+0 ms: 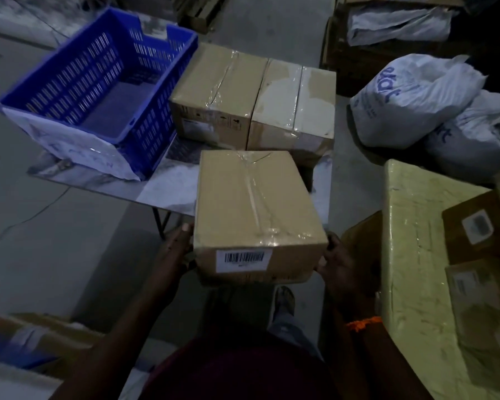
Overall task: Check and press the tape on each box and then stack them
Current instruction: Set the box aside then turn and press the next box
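Head view: I see left hand (176, 251) and right hand (339, 265) gripping the taped cardboard box (254, 203), lower centre.

Parcel warehouse, taped cartons (251, 102), courier sacks (410, 102), blue crate (98, 90)

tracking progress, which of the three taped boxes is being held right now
The nearest box, with the barcode label, gripped by the left hand and right hand; the other two sit side by side behind it.
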Motion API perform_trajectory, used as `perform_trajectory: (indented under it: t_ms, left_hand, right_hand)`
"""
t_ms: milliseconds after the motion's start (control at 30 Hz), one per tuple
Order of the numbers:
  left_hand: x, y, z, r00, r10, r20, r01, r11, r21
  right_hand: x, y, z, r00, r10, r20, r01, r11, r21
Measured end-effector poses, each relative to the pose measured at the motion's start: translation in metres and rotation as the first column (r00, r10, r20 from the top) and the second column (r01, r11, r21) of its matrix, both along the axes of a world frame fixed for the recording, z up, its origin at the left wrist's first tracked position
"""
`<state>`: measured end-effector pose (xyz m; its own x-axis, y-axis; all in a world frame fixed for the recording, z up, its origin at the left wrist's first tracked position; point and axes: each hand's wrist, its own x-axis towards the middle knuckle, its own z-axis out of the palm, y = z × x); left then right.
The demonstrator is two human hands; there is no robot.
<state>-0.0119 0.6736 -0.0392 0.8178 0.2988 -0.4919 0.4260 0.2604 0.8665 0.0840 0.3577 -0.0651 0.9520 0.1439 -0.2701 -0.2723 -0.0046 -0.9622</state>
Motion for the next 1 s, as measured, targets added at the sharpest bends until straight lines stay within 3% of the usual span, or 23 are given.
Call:
perform_trajectory:
  t_ms: [100,300,467,633,800,1000]
  left_hand:
    - [0.009,-0.003,-0.003,1.0,-0.03,-0.008,0.03,0.999,-0.011]
    - [0.042,0.014,-0.016,0.994,-0.096,-0.058,0.1,0.993,0.058]
    - [0.08,0.02,-0.004,0.996,-0.089,-0.005,0.089,0.984,0.154]
    - [0.11,0.023,0.01,0.988,-0.149,-0.034,0.153,0.966,0.206]
    - [0.092,0.024,0.014,0.993,-0.086,0.085,0.063,0.968,0.242]
    - [0.087,0.035,0.027,0.956,0.14,0.26,-0.146,0.989,0.005]
  right_hand:
    - [0.002,0.014,-0.006,0.991,-0.039,-0.126,0.031,0.997,-0.064]
    - [0.035,0.03,-0.015,0.996,-0.016,-0.093,-0.007,0.971,-0.24]
    - [0.071,0.036,-0.012,0.998,0.026,-0.064,-0.042,0.963,-0.264]
    - [0.095,0.054,0.006,0.983,0.121,-0.141,-0.14,0.98,-0.14]
    - [0.086,0.048,0.018,0.985,0.168,-0.03,-0.17,0.971,-0.17]
    - [0.079,0.046,0.048,0.998,0.018,0.067,-0.023,0.996,0.088]
